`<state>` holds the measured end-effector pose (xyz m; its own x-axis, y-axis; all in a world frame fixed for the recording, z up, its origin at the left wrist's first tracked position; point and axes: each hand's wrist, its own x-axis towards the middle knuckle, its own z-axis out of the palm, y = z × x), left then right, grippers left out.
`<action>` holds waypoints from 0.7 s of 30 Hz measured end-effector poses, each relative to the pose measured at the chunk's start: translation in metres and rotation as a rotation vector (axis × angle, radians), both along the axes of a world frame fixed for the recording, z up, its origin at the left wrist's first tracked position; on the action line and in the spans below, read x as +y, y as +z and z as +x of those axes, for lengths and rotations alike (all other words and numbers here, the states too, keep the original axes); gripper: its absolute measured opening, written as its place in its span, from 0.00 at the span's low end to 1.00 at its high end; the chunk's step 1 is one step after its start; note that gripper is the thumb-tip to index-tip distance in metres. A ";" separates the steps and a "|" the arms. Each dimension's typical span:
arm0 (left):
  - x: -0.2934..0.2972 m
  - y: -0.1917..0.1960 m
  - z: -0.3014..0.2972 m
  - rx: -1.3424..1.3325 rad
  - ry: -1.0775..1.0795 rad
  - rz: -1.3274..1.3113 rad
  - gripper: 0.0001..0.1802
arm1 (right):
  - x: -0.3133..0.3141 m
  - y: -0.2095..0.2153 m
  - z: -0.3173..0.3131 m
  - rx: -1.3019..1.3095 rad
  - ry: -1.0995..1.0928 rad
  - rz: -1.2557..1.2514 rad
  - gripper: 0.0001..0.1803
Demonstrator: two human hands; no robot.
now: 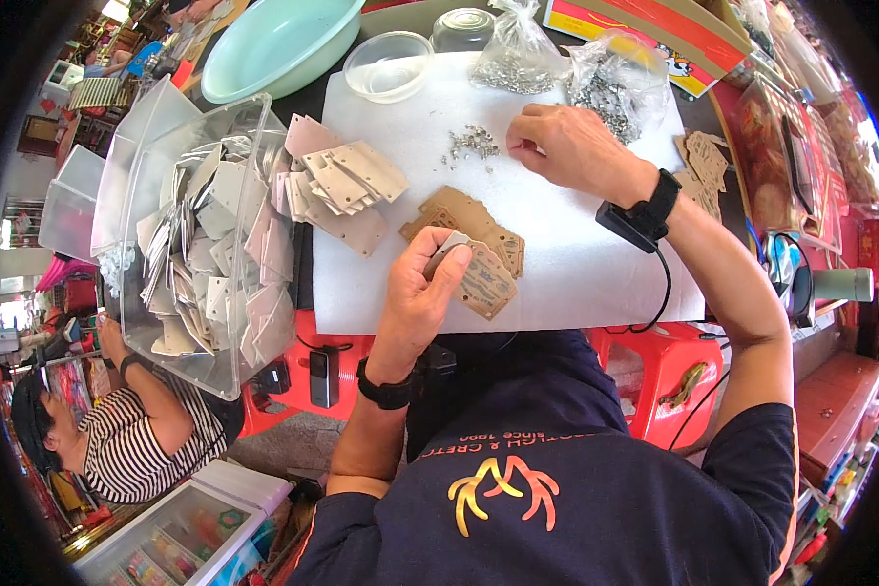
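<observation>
My left hand (422, 298) is closed on a brown cardboard tag (486, 285) with a scalloped edge and small holes, the thumb pressing on top. A greyish-white edge shows under that thumb, perhaps a second card. Just beyond lie more brown tags (503, 246) in a loose overlapping stack. My right hand (571, 146) hovers at the right of a small heap of tiny silvery metal parts (474, 144). Its fingers are curled and pinched together; anything between them is too small to make out.
Pale cards (347, 181) lie fanned on the white foam sheet (596, 283), beside a clear bin (242, 366) full of them. Bags of metal parts (520, 68), a clear bowl (389, 66) and a green basin (283, 49) stand behind. A person in stripes (151, 430) sits at left.
</observation>
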<state>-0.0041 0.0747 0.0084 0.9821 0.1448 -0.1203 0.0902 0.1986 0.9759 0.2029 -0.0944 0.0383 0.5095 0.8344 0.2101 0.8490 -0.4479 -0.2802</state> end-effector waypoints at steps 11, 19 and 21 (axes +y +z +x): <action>-0.003 0.002 0.001 0.002 0.011 0.015 0.07 | 0.019 -0.020 -0.020 -0.035 0.008 -0.001 0.07; -0.004 0.006 0.001 -0.012 0.017 -0.010 0.07 | 0.017 -0.016 -0.020 -0.032 -0.010 -0.016 0.06; 0.000 0.004 0.000 -0.013 0.017 0.012 0.07 | 0.007 -0.008 -0.020 0.038 0.065 0.001 0.05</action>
<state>-0.0044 0.0747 0.0126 0.9809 0.1632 -0.1054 0.0739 0.1884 0.9793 0.1832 -0.0872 0.0301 0.4621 0.8656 0.1927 0.8650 -0.3921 -0.3130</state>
